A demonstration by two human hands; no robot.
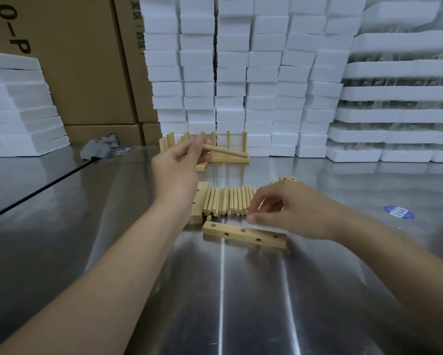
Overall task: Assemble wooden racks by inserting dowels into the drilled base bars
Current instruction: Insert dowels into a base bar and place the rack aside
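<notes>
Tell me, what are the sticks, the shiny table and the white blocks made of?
Sticks: bare, pale wood, it seems; tan and matte, no paint.
Table: probably brushed steel; it mirrors the light in streaks.
White blocks: likely foam; matte with rough-looking edges.

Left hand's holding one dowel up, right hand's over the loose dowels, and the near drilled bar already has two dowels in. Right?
Not quite: the head view shows the near drilled bar lying flat with its visible holes empty, no dowels in. The left hand does hold one dowel up, and the right hand is over the loose dowels.
</notes>
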